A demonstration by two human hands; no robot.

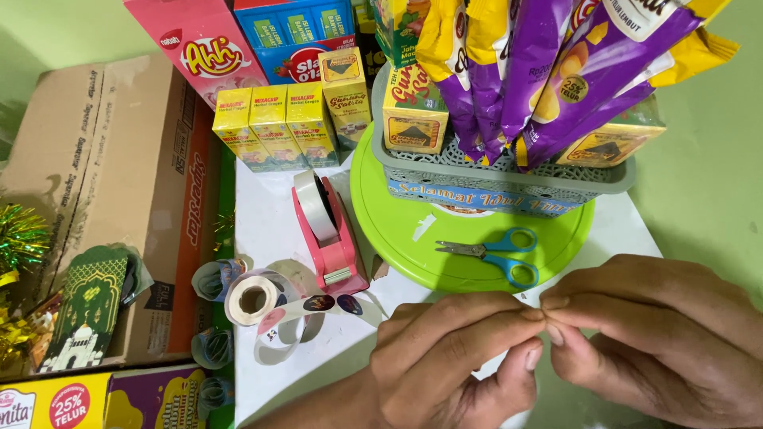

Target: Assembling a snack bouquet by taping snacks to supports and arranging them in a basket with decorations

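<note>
Pinching fingertips meet at lower centre, head view: left hand (pixel 453 357) and right hand (pixel 652 342) closed tip to tip; anything held between them too small to make out. Wrists cut off by frame edge. Blue-handled scissors (pixel 493 253) on green round tray (pixel 397 214) just beyond hands, long axis horizontal, blades pointing left. Pink tape dispenser (pixel 326 230) left of tray.

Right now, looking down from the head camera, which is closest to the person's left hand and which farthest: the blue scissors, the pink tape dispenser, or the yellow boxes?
From the left hand:
1. Blue scissors, just above it on the green round tray.
2. Pink tape dispenser, up and to the left on the white table.
3. Yellow boxes, farthest, at the table's back left.
</note>
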